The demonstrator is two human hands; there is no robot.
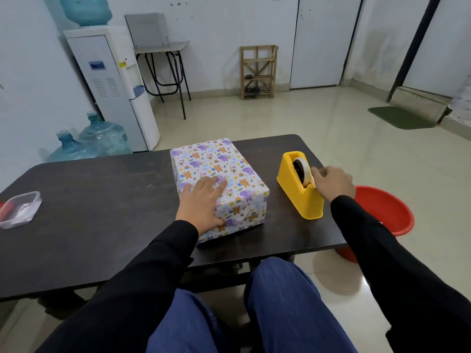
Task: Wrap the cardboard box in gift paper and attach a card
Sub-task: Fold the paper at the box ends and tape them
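Two hands: left hand [204, 202] flat on wrapped box [216, 164], right hand [334, 183] pinching tape [303, 171] at dispenser [303, 200], red basin [384, 210] beyond.

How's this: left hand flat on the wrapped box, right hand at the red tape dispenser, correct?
Not quite: the head view shows the tape dispenser is yellow, not red. The left hand lies flat on the wrapped box; the right hand is at the dispenser.

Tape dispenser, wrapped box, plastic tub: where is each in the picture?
Tape dispenser [297, 197]: head view, on its yellow side wall.
Wrapped box [216, 161]: head view, on its patterned top.
Plastic tub [19, 209]: head view, on its clear top.
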